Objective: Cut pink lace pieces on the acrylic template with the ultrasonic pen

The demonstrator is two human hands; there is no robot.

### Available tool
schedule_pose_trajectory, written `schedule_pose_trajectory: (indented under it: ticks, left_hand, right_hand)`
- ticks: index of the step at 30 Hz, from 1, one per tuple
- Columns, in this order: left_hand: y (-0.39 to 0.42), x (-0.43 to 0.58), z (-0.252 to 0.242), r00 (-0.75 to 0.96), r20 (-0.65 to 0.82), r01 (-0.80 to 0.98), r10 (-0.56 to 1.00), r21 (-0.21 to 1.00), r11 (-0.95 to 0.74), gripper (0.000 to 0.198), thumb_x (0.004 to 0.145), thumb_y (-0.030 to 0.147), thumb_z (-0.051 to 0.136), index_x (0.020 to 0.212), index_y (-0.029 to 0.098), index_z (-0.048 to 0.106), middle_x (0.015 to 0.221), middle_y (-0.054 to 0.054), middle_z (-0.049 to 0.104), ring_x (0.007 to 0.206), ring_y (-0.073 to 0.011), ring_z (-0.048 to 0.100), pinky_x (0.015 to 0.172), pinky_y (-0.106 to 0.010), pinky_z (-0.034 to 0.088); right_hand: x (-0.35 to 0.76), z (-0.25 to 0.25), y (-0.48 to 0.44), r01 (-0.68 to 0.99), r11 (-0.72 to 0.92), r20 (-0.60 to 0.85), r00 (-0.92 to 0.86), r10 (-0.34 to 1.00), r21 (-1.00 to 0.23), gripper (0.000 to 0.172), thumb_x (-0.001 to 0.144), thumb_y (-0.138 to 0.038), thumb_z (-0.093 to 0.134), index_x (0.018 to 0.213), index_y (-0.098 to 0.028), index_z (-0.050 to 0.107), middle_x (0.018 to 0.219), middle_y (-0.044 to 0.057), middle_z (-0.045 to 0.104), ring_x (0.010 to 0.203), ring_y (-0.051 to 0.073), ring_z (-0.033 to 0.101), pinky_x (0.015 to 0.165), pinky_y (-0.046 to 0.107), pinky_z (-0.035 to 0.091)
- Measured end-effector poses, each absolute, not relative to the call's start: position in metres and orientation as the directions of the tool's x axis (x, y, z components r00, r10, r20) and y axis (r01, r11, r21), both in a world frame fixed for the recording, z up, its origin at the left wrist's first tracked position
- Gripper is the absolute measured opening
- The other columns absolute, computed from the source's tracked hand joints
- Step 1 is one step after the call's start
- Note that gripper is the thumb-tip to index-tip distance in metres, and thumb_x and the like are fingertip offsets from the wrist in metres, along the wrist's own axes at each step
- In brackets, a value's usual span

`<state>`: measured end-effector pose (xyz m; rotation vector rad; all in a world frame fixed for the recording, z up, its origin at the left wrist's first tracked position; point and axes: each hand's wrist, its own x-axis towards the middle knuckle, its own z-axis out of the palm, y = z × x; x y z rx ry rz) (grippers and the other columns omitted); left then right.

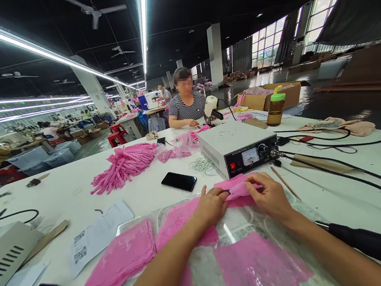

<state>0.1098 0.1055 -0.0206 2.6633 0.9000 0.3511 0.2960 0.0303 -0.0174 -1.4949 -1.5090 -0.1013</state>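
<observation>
My left hand [212, 204] and my right hand [270, 196] both pinch a small pink fabric piece [237, 188] just above the white table [79, 192]. The fingers of each hand are closed on its edges. Under my forearms lie clear plastic bags with pink lace pieces [256, 268], and more pink lace [121, 261] lies to the left. A black phone [179, 181] rests just beyond my left hand.
A white control box with a dial [239, 149] stands ahead, with black cables [352, 175] running right. A pile of pink strips [124, 165] lies at the back left. A black tool handle [377, 245] is at the right. A person in a striped shirt [186, 106] sits opposite.
</observation>
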Motion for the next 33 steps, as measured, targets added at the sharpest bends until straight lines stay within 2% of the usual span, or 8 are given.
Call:
schedule_pose_trajectory:
  ticks: [4, 7, 9, 15, 19, 22, 26, 33]
  left_hand:
    - [0.099, 0.109, -0.008, 0.754, 0.164, 0.485, 0.636, 0.515, -0.707, 0.037, 0.081, 0.033, 0.07, 0.116, 0.022, 0.061, 0.133, -0.009, 0.053, 0.13, -0.0304, 0.04, 0.113, -0.062, 0.007]
    - [0.089, 0.108, 0.006, 0.756, 0.178, 0.367, 0.63, 0.681, -0.633, 0.054, 0.077, 0.036, 0.074, 0.126, 0.023, 0.054, 0.135, -0.009, 0.051, 0.127, -0.0289, 0.043, 0.11, -0.051, 0.028]
    - [0.079, 0.104, 0.013, 0.773, 0.156, 0.282, 0.615, 0.785, -0.552, 0.047, 0.084, 0.039, 0.067, 0.126, 0.021, 0.054, 0.124, -0.009, 0.059, 0.115, -0.0243, 0.054, 0.1, -0.04, 0.042]
    - [0.055, 0.069, 0.019, 0.789, -0.009, 0.206, 0.614, 0.946, -0.25, 0.044, 0.093, 0.052, 0.047, 0.113, 0.014, 0.057, 0.093, -0.008, 0.064, 0.082, -0.0155, 0.064, 0.07, -0.025, 0.049]
    - [0.047, 0.059, 0.007, 0.74, -0.19, 0.334, 0.645, 0.937, -0.107, 0.036, 0.085, 0.043, 0.057, 0.106, 0.015, 0.056, 0.066, 0.003, 0.055, 0.054, -0.0085, 0.052, 0.05, -0.018, 0.038]
    - [0.042, 0.067, -0.002, 0.688, -0.269, 0.439, 0.674, 0.894, -0.092, 0.022, 0.08, 0.028, 0.058, 0.098, 0.014, 0.058, 0.058, 0.006, 0.049, 0.05, -0.0079, 0.045, 0.049, -0.018, 0.033]
    - [0.034, 0.079, -0.003, 0.652, -0.249, 0.528, 0.717, 0.827, -0.193, 0.029, 0.076, 0.015, 0.056, 0.104, 0.016, 0.061, 0.071, 0.003, 0.057, 0.061, -0.0106, 0.05, 0.057, -0.021, 0.039]
    - [0.025, 0.081, 0.002, 0.697, -0.215, 0.581, 0.684, 0.729, -0.362, 0.041, 0.075, 0.015, 0.058, 0.116, 0.02, 0.06, 0.084, 0.0, 0.066, 0.069, -0.0143, 0.059, 0.068, -0.026, 0.048]
  right_hand:
    - [0.284, 0.01, 0.019, 0.761, 0.274, 0.661, 0.256, 0.705, -0.588, 0.025, 0.091, -0.041, 0.056, 0.084, -0.018, 0.061, 0.082, 0.001, 0.063, 0.076, 0.016, 0.06, 0.073, 0.035, 0.051]
    - [0.267, 0.035, 0.004, 0.683, 0.301, 0.602, 0.252, 0.758, -0.665, 0.021, 0.088, -0.039, 0.054, 0.078, -0.021, 0.059, 0.064, -0.001, 0.061, 0.057, 0.015, 0.057, 0.057, 0.028, 0.047]
    - [0.257, 0.049, -0.009, 0.607, 0.307, 0.548, 0.26, 0.795, -0.733, 0.02, 0.086, -0.039, 0.051, 0.077, -0.023, 0.058, 0.058, -0.002, 0.06, 0.05, 0.014, 0.056, 0.049, 0.027, 0.045]
    - [0.251, 0.051, -0.047, 0.393, 0.181, 0.306, 0.284, 0.909, -0.902, 0.029, 0.085, -0.048, 0.046, 0.073, -0.022, 0.054, 0.047, -0.004, 0.056, 0.04, 0.014, 0.054, 0.041, 0.025, 0.048]
    - [0.248, 0.01, -0.073, 0.408, 0.0, 0.136, 0.306, 0.942, -0.913, 0.031, 0.085, -0.046, 0.046, 0.064, -0.023, 0.05, 0.042, -0.004, 0.055, 0.034, 0.014, 0.051, 0.035, 0.024, 0.041]
    - [0.249, -0.017, -0.091, 0.506, -0.105, 0.099, 0.36, 0.928, -0.856, 0.03, 0.084, -0.043, 0.048, 0.061, -0.023, 0.049, 0.043, -0.005, 0.052, 0.037, 0.013, 0.047, 0.039, 0.025, 0.037]
    - [0.256, -0.032, -0.106, 0.635, -0.168, 0.116, 0.38, 0.918, -0.754, 0.031, 0.081, -0.044, 0.048, 0.057, -0.025, 0.047, 0.045, -0.005, 0.047, 0.043, 0.015, 0.045, 0.044, 0.027, 0.035]
    - [0.267, -0.041, -0.12, 0.77, -0.209, 0.143, 0.362, 0.921, -0.603, 0.031, 0.08, -0.043, 0.047, 0.054, -0.026, 0.042, 0.043, -0.003, 0.046, 0.04, 0.017, 0.041, 0.045, 0.03, 0.031]
